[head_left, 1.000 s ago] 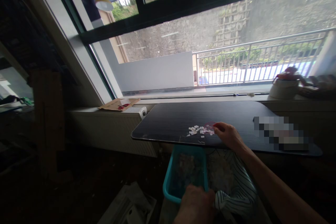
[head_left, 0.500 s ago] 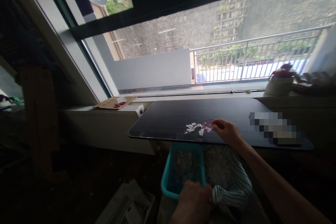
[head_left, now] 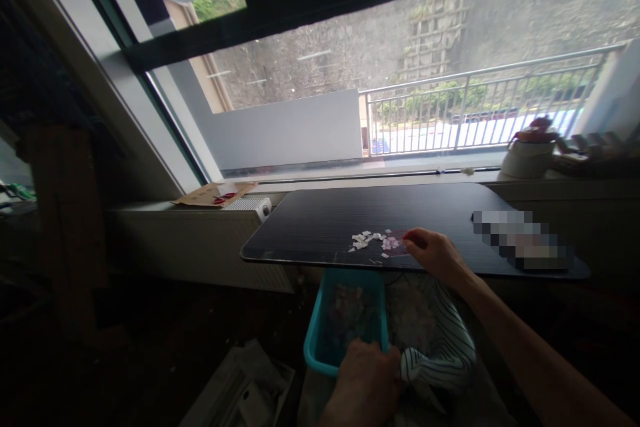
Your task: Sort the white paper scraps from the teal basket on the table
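Observation:
My right hand (head_left: 434,252) is over the dark table (head_left: 320,213), thumb and fingertips pinched on a thin, see-through pinkish plastic sheet (head_left: 399,250). The sheet lies low against the tabletop, next to and partly over small white paper scraps (head_left: 361,240). Below the table's front edge, my left hand (head_left: 367,373) is closed at the near right side of a turquoise plastic bin (head_left: 311,348), on the edge of a striped cloth bag (head_left: 450,367). Pale scraps show inside both bin and bag. The left fingertips are hidden, and whether they also grip the bin rim is unclear.
A blurred-out object (head_left: 523,240) lies at the table's right end. On the left, red-handled scissors (head_left: 224,198) rest on brown cardboard (head_left: 200,195) by a radiator (head_left: 200,240). A white pot (head_left: 525,159) stands on the sill. A box (head_left: 260,390) sits on the floor.
The plastic sheet has shifted slightly over the table, and several scraps beside it are now bunched closer together. My left hand stays in place; the whole view has tilted a little.

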Motion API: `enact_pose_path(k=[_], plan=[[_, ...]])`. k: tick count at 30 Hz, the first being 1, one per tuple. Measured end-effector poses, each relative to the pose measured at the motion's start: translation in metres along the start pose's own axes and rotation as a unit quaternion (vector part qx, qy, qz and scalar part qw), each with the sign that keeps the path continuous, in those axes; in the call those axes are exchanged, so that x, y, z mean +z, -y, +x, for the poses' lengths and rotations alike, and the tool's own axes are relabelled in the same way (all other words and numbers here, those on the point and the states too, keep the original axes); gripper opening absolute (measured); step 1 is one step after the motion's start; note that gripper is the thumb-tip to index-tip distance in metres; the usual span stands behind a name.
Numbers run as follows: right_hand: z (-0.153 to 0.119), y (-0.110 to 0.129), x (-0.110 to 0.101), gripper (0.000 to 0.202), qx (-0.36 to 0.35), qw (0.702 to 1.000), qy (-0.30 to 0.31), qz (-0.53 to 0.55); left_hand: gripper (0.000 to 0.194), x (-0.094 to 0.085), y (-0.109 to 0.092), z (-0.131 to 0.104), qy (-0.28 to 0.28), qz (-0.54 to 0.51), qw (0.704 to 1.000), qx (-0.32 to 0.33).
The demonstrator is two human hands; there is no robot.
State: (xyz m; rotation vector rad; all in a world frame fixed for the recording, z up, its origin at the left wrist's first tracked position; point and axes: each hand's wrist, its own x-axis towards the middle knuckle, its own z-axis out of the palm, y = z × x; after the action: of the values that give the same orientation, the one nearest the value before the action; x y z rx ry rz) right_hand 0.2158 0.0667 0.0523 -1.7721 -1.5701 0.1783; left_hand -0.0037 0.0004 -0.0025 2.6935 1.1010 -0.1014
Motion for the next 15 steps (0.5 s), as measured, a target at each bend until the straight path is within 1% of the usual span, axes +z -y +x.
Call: enact_pose_path(k=[4, 6, 10, 15], plan=[[-0.011, -0.005, -0.016, 0.023, 0.029, 0.999, 0.007, -0.018, 0.018, -0.003, 0.0, -0.001, -0.006, 0.003, 1.0, 0.002], [-0.015, -0.008, -0.02, 0.023, 0.042, 0.999, 0.007, -0.013, 0.018, -0.003, 0.0, -0.001, -0.005, 0.004, 1.0, 0.004], [-0.015, -0.008, -0.017, 0.025, 0.034, 0.999, -0.004, 0.016, 0.018, -0.003, 0.001, 0.0, -0.009, 0.009, 1.0, 0.005], [-0.018, -0.008, -0.013, 0.023, 0.031, 0.999, -0.007, 0.024, 0.018, -0.004, 0.001, 0.001, 0.011, 0.011, 1.0, 0.006]])
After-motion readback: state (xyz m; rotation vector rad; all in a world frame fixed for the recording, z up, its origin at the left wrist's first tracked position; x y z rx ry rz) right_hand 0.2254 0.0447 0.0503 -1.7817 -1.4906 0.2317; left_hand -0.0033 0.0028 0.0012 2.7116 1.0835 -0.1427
